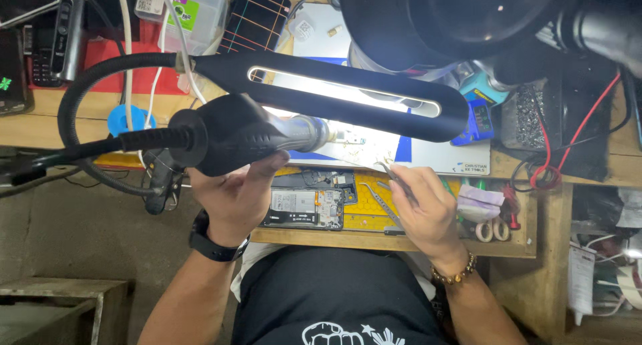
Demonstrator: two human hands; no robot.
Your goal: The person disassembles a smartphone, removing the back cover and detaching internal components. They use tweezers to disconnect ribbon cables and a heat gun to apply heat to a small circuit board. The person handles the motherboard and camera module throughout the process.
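Tweezers (393, 178) pinched in the right hand (428, 214) point at the lit circuit board (354, 143), while the left hand (234, 194) grips the hot-air gun (247, 134) aimed there under the lamp (334, 94).

L hand (231, 194) grips hot-air gun (237, 134).

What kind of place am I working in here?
Likely a phone repair bench: an opened phone lies on the wooden table, the left hand holds a hot-air tool, the right hand tweezers.
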